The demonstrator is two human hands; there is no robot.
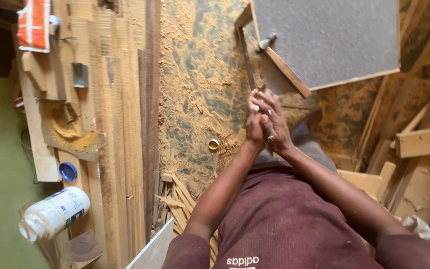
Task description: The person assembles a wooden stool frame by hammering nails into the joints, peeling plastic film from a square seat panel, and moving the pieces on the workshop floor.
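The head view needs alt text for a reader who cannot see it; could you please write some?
Seen from above, a person's left hand and right hand are pressed together over a sawdust-covered floor, with something small and pale between them. A grey board with a wooden frame lies ahead; planks, a white bottle and a blue cap lie alongside.

You have one view only, from the camera on your head, looking steeply down your own chest and forearms. It sits close: your clasped hands (264, 119) fill the middle, with the sawdust-covered floor (200, 89) beyond them. The frame reaches stacked planks (120, 124) at one side and a grey board (334, 35) at the top edge.
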